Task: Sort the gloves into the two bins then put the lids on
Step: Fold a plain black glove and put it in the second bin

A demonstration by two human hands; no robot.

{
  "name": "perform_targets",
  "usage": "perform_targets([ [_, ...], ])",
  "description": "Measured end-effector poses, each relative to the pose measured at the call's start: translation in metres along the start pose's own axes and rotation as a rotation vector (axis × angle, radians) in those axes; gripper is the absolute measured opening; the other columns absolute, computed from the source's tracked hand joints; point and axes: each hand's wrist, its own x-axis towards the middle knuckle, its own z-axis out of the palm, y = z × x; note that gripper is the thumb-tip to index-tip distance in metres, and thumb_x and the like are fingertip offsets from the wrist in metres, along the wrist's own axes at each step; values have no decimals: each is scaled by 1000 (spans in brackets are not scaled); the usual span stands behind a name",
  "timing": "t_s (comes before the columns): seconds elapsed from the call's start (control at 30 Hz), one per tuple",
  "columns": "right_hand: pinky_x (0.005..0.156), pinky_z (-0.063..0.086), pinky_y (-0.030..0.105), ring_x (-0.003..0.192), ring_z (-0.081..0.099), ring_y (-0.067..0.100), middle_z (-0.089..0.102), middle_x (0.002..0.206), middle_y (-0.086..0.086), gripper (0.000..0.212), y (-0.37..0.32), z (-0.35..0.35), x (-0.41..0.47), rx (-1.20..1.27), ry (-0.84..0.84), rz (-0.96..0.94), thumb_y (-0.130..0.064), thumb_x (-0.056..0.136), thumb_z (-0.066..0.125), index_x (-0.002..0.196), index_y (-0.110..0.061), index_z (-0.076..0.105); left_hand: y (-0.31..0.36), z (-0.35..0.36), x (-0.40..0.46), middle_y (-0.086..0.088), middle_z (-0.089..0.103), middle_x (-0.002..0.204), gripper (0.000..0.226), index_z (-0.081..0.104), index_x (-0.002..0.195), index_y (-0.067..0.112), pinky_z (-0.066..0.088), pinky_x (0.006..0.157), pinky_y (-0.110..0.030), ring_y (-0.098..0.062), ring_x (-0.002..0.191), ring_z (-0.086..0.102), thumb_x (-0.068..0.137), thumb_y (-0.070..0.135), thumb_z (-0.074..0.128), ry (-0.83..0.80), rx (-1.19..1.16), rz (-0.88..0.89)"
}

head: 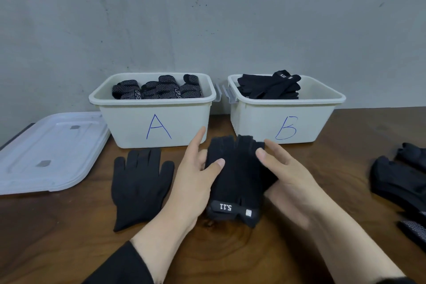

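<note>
Black fabric 5.11 fingerless glove pair (232, 180) grasped between left hand (196, 177) and right hand (288, 177) just above the brown wooden bench (253, 249), mid-sort; next move likely lifts it forward-right of the grip into white plastic bin B (283, 120), matching gloves there.

Bin A (119, 101) left of bin B (322, 101), gloves in both. Lids (46, 157) left of A. Held glove (235, 180) before bins; flat glove (140, 187) left, glove pile (401, 182) right.
</note>
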Motion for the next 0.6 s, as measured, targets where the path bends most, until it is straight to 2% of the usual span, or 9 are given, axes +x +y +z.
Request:
perform_targets([
  [0.03,108,46,54,123,64,26,65,136,6,77,-6,-1,-1,-27,-58,59,-33,87,79,152,-19,40,-1,0,1,4,74,112,71,28,152,39,52,101,-38,-11,111,67,98,2,57,-19,25,5],
  [0.1,108,45,54,123,64,30,66,133,11,54,-21,0,-4,-123,-145,145,-34,92,74,139,-14,57,-3,2,2,2,73,112,72,29,152,41,49,104,-42,-13,111,67,97,4,59,-70,74,19],
  [0.17,101,52,48,113,70,29,72,122,11,32,-33,2,-5,-269,-140,180,-25,95,67,125,-14,68,-5,4,5,1,73,112,73,31,150,47,48,105,-44,-15,111,67,97,7,61,-114,103,30],
  [0.27,97,55,44,105,73,27,76,111,11,21,-47,4,-4,-494,-103,145,-17,95,65,114,-10,74,-8,7,10,-5,73,107,71,37,142,57,50,103,-48,-22,106,69,94,14,67,-96,103,61],
  [0.37,69,56,25,82,75,16,78,94,4,11,-59,5,-3,-749,-9,43,-16,96,66,98,-12,76,-8,9,16,-19,69,102,64,45,138,55,50,101,-54,-36,102,67,88,28,73,-48,64,78],
  [0.4,64,54,22,77,74,14,78,90,1,9,-63,5,-4,-818,13,6,-16,95,66,96,-14,75,-7,9,18,-18,70,101,62,46,139,52,50,101,-52,-34,102,68,88,30,74,-50,55,72],
  [0.47,64,55,24,75,74,15,78,87,-1,9,-73,5,-4,-906,47,-61,-19,96,66,95,-17,75,-7,8,21,-4,74,100,63,44,143,44,51,102,-43,-20,103,70,90,26,72,-123,46,37],
  [0.53,60,54,27,68,73,17,78,84,0,10,-81,0,0,-934,86,-102,-23,96,66,94,-19,74,-6,9,22,2,74,112,68,38,148,39,49,104,-40,-14,110,68,91,20,70,-262,28,-25],
  [0.6,62,51,33,64,70,19,77,82,2,11,-87,-7,4,-940,130,-113,-26,96,66,94,-19,74,-8,9,25,3,71,121,71,36,149,36,46,107,-39,-14,116,65,91,13,70,-323,5,-78],
])
